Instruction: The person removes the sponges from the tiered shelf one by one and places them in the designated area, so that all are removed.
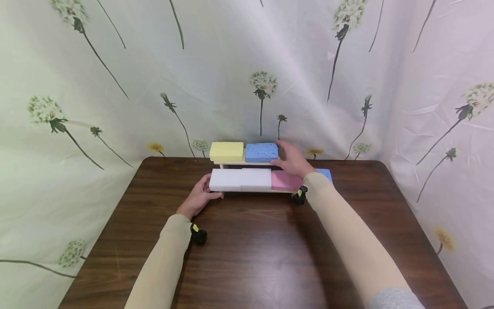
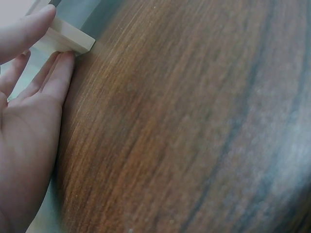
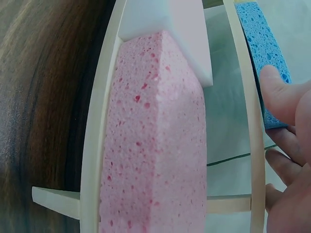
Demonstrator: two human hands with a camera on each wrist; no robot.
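A: Progress, please?

B: Judged well advanced. Found loaded on the two-tier wooden rack (image 3: 257, 165): a yellow sponge (image 1: 226, 151) and a speckled blue sponge (image 1: 261, 152) side by side on the upper tier, two white foam blocks (image 1: 225, 180) and a pink sponge (image 3: 141, 145) in a row on the lower.

A: Left to do, then?

B: By judgement, little: perhaps final seating of the speckled blue sponge. Noted also a second blue sponge (image 1: 325, 173) to the right of the pink sponge, partly hidden by the right sleeve (image 1: 339, 219); cannot tell whether on the rack or on the wood-grain table (image 1: 247, 249).

A: Hands?

B: Recorded right hand (image 1: 292, 159) pinching the right end of the speckled blue sponge, thumb on the near side, fingers at the far side. Recorded left hand (image 1: 198, 195) gripping the left end of the rack, thumb in front, fingers round behind, just beside the white foam blocks. Cannot tell how firmly.

A: Count by kind?

B: Counted two blue sponges, one yellow, one pink, two white foam blocks; six pieces altogether. Counted further one rack, one table, two black wrist cameras (image 1: 198, 236)
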